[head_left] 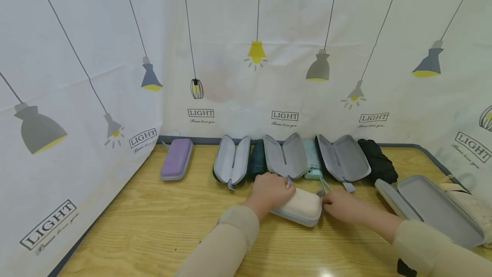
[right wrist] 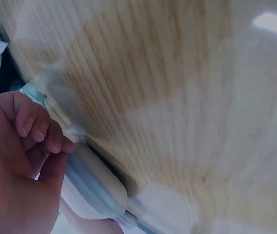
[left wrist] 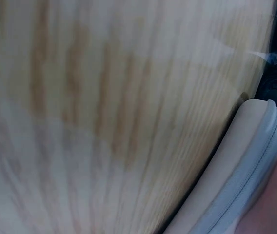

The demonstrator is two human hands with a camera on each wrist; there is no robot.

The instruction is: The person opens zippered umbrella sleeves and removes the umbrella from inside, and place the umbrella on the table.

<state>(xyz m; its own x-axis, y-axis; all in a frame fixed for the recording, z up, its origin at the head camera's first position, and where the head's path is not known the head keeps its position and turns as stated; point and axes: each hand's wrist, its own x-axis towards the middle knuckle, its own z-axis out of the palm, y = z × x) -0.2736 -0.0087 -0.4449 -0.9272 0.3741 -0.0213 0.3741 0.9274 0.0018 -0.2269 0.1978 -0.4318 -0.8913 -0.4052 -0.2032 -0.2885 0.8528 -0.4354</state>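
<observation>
A cream hard-shell zip case (head_left: 301,205) with a grey zipper band lies on the wooden table, looking closed. My left hand (head_left: 270,193) grips its left end from above; in the left wrist view only part of that hand shows beside the zipper band (left wrist: 255,170). At the right end is my right hand (head_left: 342,205). In the right wrist view its thumb and forefinger pinch together against the end of the zipper (right wrist: 87,180), on what looks like the zipper pull, mostly hidden by the fingertips. A small grey tab (head_left: 320,192) shows beside those fingers.
Behind stand three open grey-lined cases (head_left: 240,157), with a dark green folded umbrella (head_left: 257,161), a mint one (head_left: 313,157) and a black one (head_left: 376,161) among them. A closed purple case (head_left: 177,157) lies left. Another open case (head_left: 438,204) lies right, by a beige bundle (head_left: 469,204).
</observation>
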